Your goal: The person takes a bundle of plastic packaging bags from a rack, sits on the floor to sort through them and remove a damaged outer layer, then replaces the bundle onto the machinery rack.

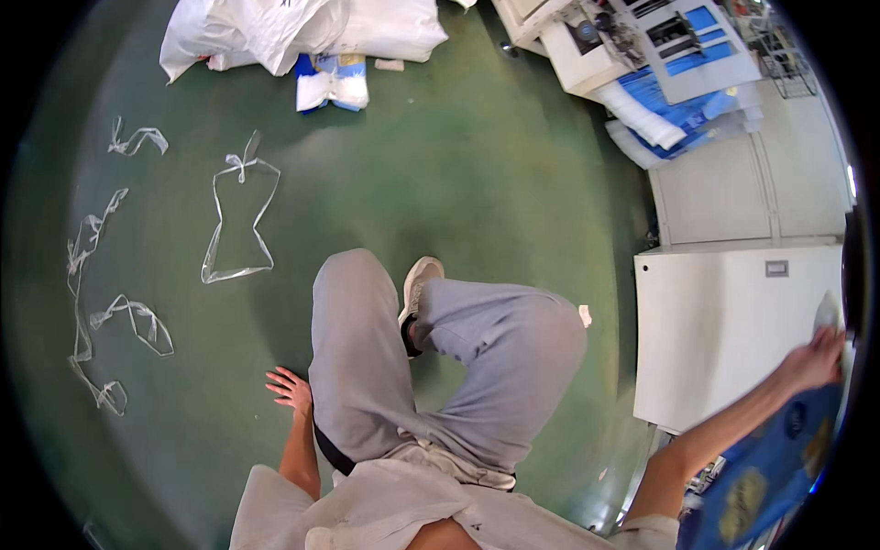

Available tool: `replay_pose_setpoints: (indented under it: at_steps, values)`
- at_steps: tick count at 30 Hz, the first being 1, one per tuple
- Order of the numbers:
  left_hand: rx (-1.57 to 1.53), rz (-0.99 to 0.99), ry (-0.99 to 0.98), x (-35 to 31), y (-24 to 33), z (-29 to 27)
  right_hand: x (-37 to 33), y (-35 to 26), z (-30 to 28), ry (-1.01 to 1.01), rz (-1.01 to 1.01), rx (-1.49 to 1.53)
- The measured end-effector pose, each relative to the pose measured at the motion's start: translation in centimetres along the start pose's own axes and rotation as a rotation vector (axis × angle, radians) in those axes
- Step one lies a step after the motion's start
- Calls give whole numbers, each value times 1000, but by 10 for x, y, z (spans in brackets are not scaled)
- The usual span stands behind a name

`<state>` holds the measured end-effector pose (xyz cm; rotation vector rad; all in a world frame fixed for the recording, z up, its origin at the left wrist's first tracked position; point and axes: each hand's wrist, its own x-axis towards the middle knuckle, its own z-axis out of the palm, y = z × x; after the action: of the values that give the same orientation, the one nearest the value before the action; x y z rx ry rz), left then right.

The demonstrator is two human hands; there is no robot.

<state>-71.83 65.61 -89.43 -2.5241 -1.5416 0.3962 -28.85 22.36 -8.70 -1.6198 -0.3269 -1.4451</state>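
Note:
My left hand (pixel 291 390) is beside my left thigh with its fingers spread, holding nothing. Out at the far right, my right hand (pixel 814 360) has its fingers closed on a blue plastic bag (pixel 775 458) with yellowish printed patches. The bag hangs down beside my forearm, and a clear plastic tip (pixel 827 313) sticks up past my fingers. Part of the bag runs out of view at the dark rim. My knees are bent above the green floor (pixel 513 202).
Loops of clear plastic strip (pixel 240 220) lie on the floor at left. Stuffed white sacks (pixel 275 32) and a blue-and-white package (pixel 332 84) lie at the far side. A machine (pixel 683 46) with blue film (pixel 678 105) and white cabinets (pixel 706 330) line the right side.

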Motion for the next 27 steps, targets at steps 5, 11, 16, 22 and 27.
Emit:
replay_pose_setpoints:
  at_steps: [5,11,16,22,27]
  values:
    - [28,-71,171,0,-5,1,-207,163,194,-329,-499,-743]
    - [36,-1,216,3,-2,-5,-608,227,23,-1838,-140,-1054]
    - [74,-50,204,-3,-13,1,-674,173,-110,-2257,80,-675]
    - [131,-92,217,-6,-28,9,-517,128,-129,-2460,1496,-398]
    - [133,-15,258,3,-2,6,-318,36,-31,-1497,2280,-133]
